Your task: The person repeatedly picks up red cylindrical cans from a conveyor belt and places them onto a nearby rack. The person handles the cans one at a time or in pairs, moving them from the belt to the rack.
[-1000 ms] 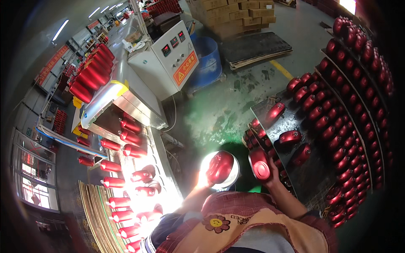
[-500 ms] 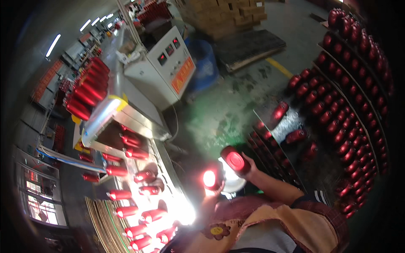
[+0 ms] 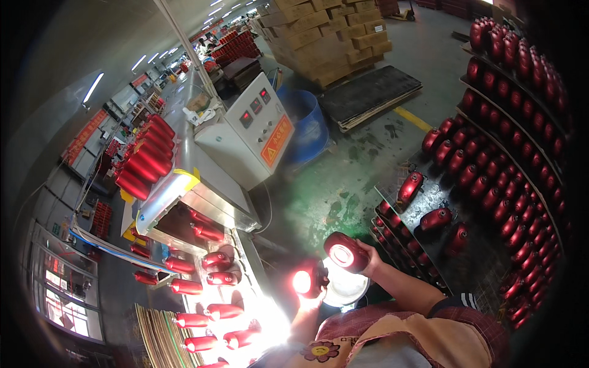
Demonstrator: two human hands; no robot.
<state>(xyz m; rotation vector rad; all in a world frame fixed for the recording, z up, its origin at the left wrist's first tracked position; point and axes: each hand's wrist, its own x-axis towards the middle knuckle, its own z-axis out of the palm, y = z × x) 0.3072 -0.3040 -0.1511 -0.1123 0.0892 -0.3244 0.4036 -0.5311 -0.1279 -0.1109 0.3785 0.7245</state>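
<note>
"What does the left hand point(image 3: 314, 299) hold?"
"A dark red bottle point(image 3: 318, 275), one end facing up, its detail lost in white glare."
"And the right hand point(image 3: 370, 260)?"
"A second red bottle point(image 3: 351, 241), tilted, its round, ringed base brightly lit and facing up."
"Touching?"
"They're close together; I can't tell whether they touch."

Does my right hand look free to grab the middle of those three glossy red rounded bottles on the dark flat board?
Probably not: your right hand already holds another glossy red bottle. Nothing visible seems to block its way to the middle bottle, though.
</note>
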